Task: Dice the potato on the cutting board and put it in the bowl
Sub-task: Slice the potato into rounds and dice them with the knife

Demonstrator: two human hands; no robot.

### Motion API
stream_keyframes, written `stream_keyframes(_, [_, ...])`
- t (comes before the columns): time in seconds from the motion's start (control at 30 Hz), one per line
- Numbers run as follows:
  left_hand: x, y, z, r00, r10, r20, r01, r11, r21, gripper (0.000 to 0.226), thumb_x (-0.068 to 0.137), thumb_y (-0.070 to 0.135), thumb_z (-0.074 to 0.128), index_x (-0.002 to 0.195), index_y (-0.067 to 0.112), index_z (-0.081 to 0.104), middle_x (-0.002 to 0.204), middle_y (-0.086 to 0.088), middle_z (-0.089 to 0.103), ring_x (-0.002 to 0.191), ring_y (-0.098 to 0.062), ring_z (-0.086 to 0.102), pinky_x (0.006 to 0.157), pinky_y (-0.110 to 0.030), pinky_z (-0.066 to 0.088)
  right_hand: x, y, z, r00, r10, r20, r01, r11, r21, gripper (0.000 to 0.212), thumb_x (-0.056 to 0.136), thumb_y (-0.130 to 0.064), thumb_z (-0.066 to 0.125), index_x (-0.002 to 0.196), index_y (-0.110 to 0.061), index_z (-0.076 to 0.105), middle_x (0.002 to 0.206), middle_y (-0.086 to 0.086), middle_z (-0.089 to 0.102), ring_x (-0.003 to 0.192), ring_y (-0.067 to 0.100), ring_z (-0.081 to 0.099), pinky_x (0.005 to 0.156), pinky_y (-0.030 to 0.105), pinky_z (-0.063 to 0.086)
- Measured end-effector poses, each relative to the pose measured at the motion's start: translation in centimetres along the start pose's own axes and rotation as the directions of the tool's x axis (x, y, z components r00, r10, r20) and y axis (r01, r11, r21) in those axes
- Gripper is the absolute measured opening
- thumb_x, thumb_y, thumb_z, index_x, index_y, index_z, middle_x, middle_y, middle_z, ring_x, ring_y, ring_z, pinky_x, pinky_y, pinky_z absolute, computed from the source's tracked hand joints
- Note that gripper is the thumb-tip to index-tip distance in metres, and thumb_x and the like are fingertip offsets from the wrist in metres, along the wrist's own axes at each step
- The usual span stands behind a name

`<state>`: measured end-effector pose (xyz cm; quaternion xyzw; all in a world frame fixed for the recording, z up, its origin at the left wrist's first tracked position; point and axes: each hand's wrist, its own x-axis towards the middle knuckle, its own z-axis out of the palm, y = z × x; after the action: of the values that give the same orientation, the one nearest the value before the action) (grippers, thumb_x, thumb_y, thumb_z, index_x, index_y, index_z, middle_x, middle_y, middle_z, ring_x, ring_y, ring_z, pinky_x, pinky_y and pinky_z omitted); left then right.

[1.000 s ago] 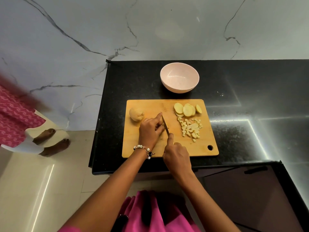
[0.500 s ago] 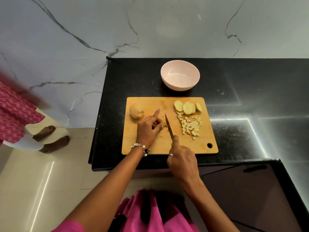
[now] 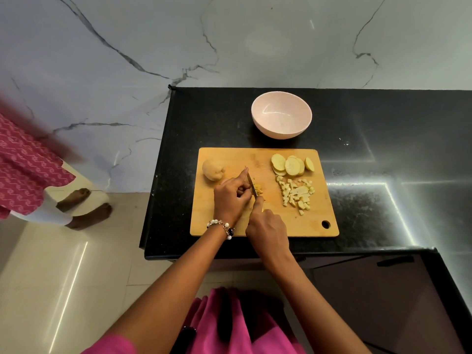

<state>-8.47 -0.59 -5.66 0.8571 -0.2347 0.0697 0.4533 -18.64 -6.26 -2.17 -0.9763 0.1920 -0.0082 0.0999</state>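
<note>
**Knife down on a potato piece, mid-board**

Head view: a wooden cutting board (image 3: 258, 226) lies on a black counter (image 3: 383, 149), with an empty pale pink bowl (image 3: 281, 114) just beyond its far edge. The left hand (image 3: 231, 198) curls its fingers over a small potato piece (image 3: 258, 188) near the board's middle, forefinger stretched forward. The right hand (image 3: 268, 229) is closed around the handle of a knife (image 3: 252, 186), whose blade sits right beside the left fingers, against the piece. An uncut potato chunk (image 3: 212, 169) rests at the board's far left. Round slices (image 3: 291, 165) overlap at the far right, and a heap of diced bits (image 3: 296, 194) lies just nearer than them. A beaded bracelet (image 3: 222, 227) circles the left wrist.
</note>
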Motion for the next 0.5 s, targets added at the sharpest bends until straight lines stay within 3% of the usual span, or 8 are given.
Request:
stream_keyframes(0.1, [-0.1, 0.5, -0.1, 1.0, -0.007, -0.012, 0.007, 1.0, -0.009, 0.053, 0.071, 0.005, 0.073, 0.122, 0.013, 0.061, 0.076, 0.002, 0.07, 0.066, -0.012, 0.057, 0.075, -0.032, 0.052, -1.3, 0.3, 0.3, 1.0, -0.021, 0.02, 0.023, 0.994, -0.105, 0.061, 0.061, 0.001, 0.069, 0.12, 0.01, 0.056, 0.051, 0.012, 0.053, 0.033, 0.026, 0.047, 0.037, 0.024, 0.02])
stream_keyframes(0.2, [-0.1, 0.4, -0.1, 0.999, -0.036, -0.013, 0.035, 0.999, -0.032, 0.053, 0.072, 0.004, 0.073, 0.123, 0.014, 0.061, 0.079, 0.002, 0.07, 0.069, -0.015, 0.059, 0.076, -0.036, 0.053, -3.6, 1.0, 0.8, 0.999, -0.021, 0.035, 0.025, 0.992, -0.125, 0.07, 0.046, -0.002, 0.079, 0.113, 0.008, 0.063, 0.047, 0.009, 0.05, 0.027, 0.023, 0.042, 0.034, 0.024, 0.017])
stream_keyframes(0.27, [-0.1, 0.4, -0.3, 0.998, -0.07, 0.008, 0.071, 0.996, -0.062, 0.054, 0.073, 0.005, 0.073, 0.124, 0.016, 0.059, 0.081, 0.003, 0.07, 0.072, -0.017, 0.061, 0.077, -0.036, 0.054, -4.3, 1.3, -0.4, 0.994, 0.022, 0.108, -0.006, 0.989, -0.147, 0.071, 0.064, -0.01, 0.073, 0.129, 0.005, 0.05, 0.062, 0.011, 0.058, 0.044, 0.027, 0.054, 0.04, 0.029, 0.025])
stream_keyframes(0.37, [0.0, 0.5, -0.7, 0.992, -0.117, 0.055, 0.122, 0.989, -0.089, 0.054, 0.077, 0.008, 0.072, 0.128, 0.017, 0.056, 0.087, 0.003, 0.072, 0.077, -0.01, 0.062, 0.083, -0.021, 0.051, -4.3, 1.8, -1.0, 0.998, 0.006, 0.063, -0.011, 0.996, 0.091, 0.06, 0.092, -0.015, 0.038, 0.148, -0.006, 0.017, 0.092, 0.012, 0.062, 0.077, 0.031, 0.059, 0.057, 0.033, 0.032])
stream_keyframes(0.43, [0.1, 0.6, -1.3, 0.988, -0.139, 0.066, 0.145, 0.984, -0.098, 0.047, 0.083, 0.01, 0.067, 0.128, 0.015, 0.055, 0.092, 0.002, 0.072, 0.08, -0.004, 0.061, 0.082, -0.007, 0.045, -3.9, 1.7, -1.2, 1.0, 0.003, -0.012, -0.001, 0.991, 0.133, 0.057, 0.094, -0.015, 0.034, 0.148, -0.007, 0.018, 0.09, 0.012, 0.062, 0.077, 0.032, 0.058, 0.058, 0.033, 0.031])
stream_keyframes(0.5, [0.1, 0.5, -1.8, 0.986, -0.159, 0.043, 0.163, 0.98, -0.112, 0.037, 0.088, 0.011, 0.06, 0.125, 0.015, 0.058, 0.094, 0.0, 0.073, 0.079, -0.004, 0.064, 0.08, -0.01, 0.049, -3.4, 1.2, -1.2, 1.0, 0.0, -0.025, 0.003, 0.99, 0.143, 0.057, 0.094, -0.015, 0.034, 0.148, -0.007, 0.018, 0.091, 0.013, 0.063, 0.079, 0.033, 0.059, 0.058, 0.033, 0.031])
